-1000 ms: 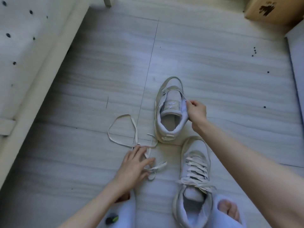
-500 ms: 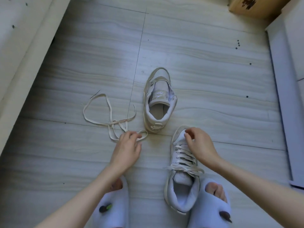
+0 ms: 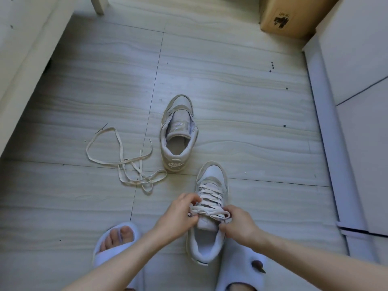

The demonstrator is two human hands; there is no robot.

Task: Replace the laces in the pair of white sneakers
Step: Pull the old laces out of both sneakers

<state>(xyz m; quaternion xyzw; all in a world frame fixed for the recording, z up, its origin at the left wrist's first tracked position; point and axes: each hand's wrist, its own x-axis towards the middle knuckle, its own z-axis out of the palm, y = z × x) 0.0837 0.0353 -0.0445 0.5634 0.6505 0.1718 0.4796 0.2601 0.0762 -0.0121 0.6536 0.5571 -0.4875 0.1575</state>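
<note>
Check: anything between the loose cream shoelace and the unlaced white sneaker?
Head view: only bare floor tile between the loose cream shoelace and the unlaced white sneaker.

Loose lace (image 3: 126, 162) left of unlaced sneaker (image 3: 178, 133), laced sneaker (image 3: 210, 206) seemingly nearer.

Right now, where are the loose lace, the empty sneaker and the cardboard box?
loose lace (image 3: 117, 162): head view, strand left of the tangle.
empty sneaker (image 3: 178, 127): head view, its tongue.
cardboard box (image 3: 281, 15): head view, printed side.
</note>
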